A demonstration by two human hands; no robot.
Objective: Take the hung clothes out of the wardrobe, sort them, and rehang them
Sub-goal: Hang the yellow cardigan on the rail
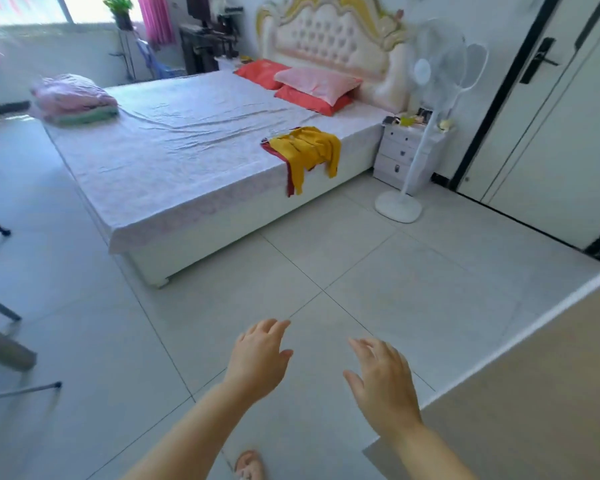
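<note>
From my remote seat I saw both bare hands held out low over the pale grey tiled floor (361, 258); the left hand (257, 355) was released, fingers loosely spread and palm down, holding nothing; the right hand (383, 379) was likewise slack and open-fingered, grasping nothing, and stood just beside the edge of a broad beige flat panel (534, 393) at my lower right; I could not tell whether that panel belonged to the wardrobe. The two hands were near each other but apart. The clothes lay well away from them: a mustard-yellow long-sleeved garment (307, 147) was spread on the near edge of the wide bed with a white patterned sheet (174, 150), its sleeves hanging over the side, and a dark red cloth (290, 171) showed from under it; a folded stack of pink and green fabrics (73, 100) sat on the bed's far left corner. A pale pink pillow (317, 83) rested on two coral-red pillows (262, 72) against the tufted headboard. A white standing fan (430, 74) stood just beside a white three-drawer nightstand (399, 150); one foot in a tan sandal (250, 465) showed at the bottom edge.
</note>
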